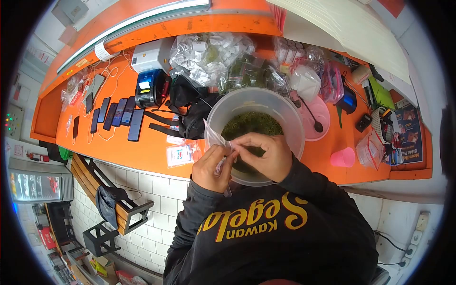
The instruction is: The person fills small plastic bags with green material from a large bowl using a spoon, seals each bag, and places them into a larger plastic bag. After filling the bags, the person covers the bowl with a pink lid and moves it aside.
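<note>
My left hand point(212, 167) and my right hand point(264, 153) meet over the near rim of a large clear plastic bowl point(285, 110) that holds dark green dried leaves point(251, 122). Both hands pinch a small clear plastic bag point(214, 138), which sticks up between them at the bowl's left edge. My black sleeves with yellow lettering fill the bottom of the head view.
The orange counter point(118, 142) carries a row of several phones point(116, 116), a small printer point(149, 88), a black pouch point(190, 107), bags of packets point(209, 54), a pink bowl with a spoon point(317, 116), a pink cup point(343, 156) and a labelled sachet point(180, 154). Below the counter is white tiled floor and a bench point(109, 199).
</note>
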